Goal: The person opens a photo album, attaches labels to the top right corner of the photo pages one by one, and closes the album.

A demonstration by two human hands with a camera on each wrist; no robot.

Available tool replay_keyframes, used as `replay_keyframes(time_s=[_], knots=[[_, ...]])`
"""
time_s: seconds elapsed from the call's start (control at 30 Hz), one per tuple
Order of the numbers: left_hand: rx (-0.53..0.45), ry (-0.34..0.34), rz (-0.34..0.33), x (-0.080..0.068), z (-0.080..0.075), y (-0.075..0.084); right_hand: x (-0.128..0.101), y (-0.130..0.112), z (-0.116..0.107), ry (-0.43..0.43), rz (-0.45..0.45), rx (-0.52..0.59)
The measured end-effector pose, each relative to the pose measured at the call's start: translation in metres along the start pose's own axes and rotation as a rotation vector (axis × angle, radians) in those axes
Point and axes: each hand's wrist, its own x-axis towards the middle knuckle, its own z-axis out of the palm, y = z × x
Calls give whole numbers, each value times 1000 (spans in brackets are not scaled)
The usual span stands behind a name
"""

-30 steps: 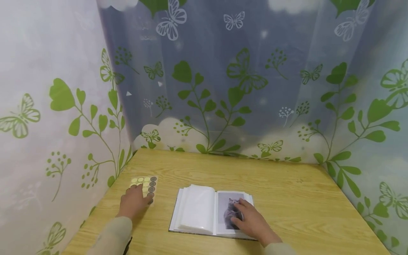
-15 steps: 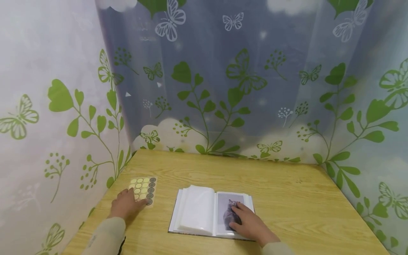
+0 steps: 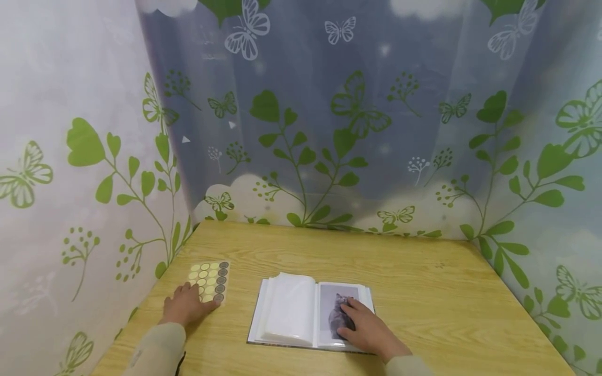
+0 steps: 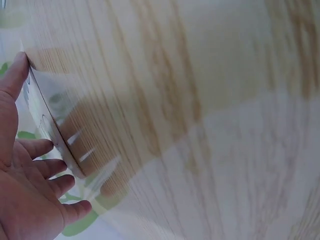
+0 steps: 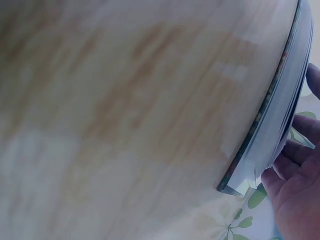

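A photo album [image 3: 288,308] lies spread on the table, with a blank white page at left and a cat picture [image 3: 331,297] at right. My right hand [image 3: 369,330] rests on that right page, its fingers extended over part of the cat. In the right wrist view the fingers lie over the album's pages [image 5: 272,112]. To the left is a flat sheet of round stickers [image 3: 210,274], yellow with one dark column. My left hand [image 3: 185,305] covers its near-left part. The left wrist view shows the thumb and fingers spread along the sheet's edge [image 4: 47,120].
The wood-grain table [image 3: 423,292] extends to the right of the album and behind it. Curtains with green leaves and butterflies [image 3: 305,130] hang at the back and on both sides, close to the table's edges.
My left hand has drawn back toward the near left, uncovering more of the sticker sheet. The right hand stays on the album page, almost unmoved.
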Motion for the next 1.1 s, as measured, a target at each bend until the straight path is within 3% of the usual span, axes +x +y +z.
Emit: replay_keyframes(time_s=[0.37,0.6,0.73,1.1], knots=[[-32,54,43,0,0,5,2,0,1,-29,56,7],[-109,150,121,6,5,14,3,0,-1,71,38,-6],[-161,158,136,8,3,26,3,1,-3,117,37,-19],[-159,165,244,18,0,73,5,0,-8,145,48,8]])
